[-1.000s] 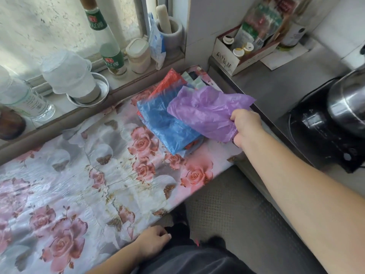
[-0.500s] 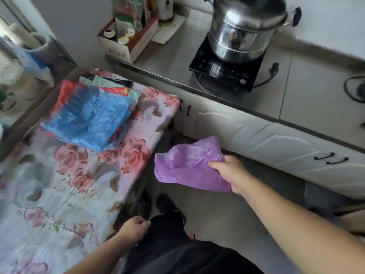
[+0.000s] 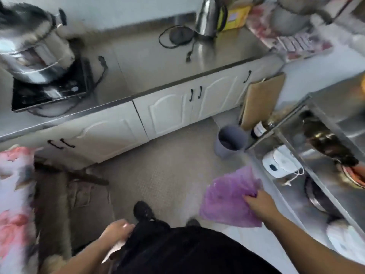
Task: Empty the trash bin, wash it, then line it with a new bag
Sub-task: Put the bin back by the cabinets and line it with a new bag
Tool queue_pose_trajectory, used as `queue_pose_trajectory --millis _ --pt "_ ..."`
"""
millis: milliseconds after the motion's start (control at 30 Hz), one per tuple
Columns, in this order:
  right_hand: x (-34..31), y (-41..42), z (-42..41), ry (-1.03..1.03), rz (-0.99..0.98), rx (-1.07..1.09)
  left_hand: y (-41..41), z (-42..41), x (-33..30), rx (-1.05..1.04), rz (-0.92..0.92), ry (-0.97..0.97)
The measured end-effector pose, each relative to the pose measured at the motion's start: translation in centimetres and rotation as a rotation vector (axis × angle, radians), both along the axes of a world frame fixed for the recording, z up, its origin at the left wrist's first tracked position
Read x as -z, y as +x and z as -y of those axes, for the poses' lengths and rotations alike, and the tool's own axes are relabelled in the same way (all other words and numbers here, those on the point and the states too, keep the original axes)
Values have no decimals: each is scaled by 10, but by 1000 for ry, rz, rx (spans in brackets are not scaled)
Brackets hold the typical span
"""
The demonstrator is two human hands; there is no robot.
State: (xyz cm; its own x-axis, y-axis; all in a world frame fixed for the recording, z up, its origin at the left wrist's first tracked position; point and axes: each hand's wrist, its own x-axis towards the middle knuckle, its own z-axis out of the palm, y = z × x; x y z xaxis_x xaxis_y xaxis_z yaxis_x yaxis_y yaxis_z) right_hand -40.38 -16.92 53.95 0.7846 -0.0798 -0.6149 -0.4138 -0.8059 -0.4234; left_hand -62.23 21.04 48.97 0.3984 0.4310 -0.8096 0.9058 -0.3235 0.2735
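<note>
From the head view, your right hand has its fingers clamped on the purple bag; the left hand looks loosely curled, empty. The grey bin stands on the floor at one o'clock. You're at the lining step: next, open the bag over its rim.

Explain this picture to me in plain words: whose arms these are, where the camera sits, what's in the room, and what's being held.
There is no machine here. A person wears a wide-angle camera on the head, so the single view looks down over their own body at a kitchen floor. The right hand grips a crumpled purple plastic bag. The left hand hangs by the dark trousers, holding nothing that I can make out. A small grey trash bin stands on the floor, beside a steel shelf unit, unlined as far as the blur allows. On the counter sit a steel pot on a black hob and an electric kettle.
</note>
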Motion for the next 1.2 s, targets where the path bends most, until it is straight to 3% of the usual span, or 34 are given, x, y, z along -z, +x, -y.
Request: queue_pose_trajectory --millis 233,467,567,700,867,1200 --pt "31 -68 98 -158 -197 87 124 57 -38 174 117 -122" --pt "47 -86 133 -258 -427 272 189 74 -14 400 42 -177" --pt "32 -55 125 -226 -362 382 213 59 5 489 -35 -144" --pt "11 18 93 -153 -279 395 259 36 18 421 -122 -137" --pt "2 120 50 -21 -146 375 332 34 6 302 -105 -138" --pt "-22 244 20 125 46 179 462 215 -83 412 201 -692"
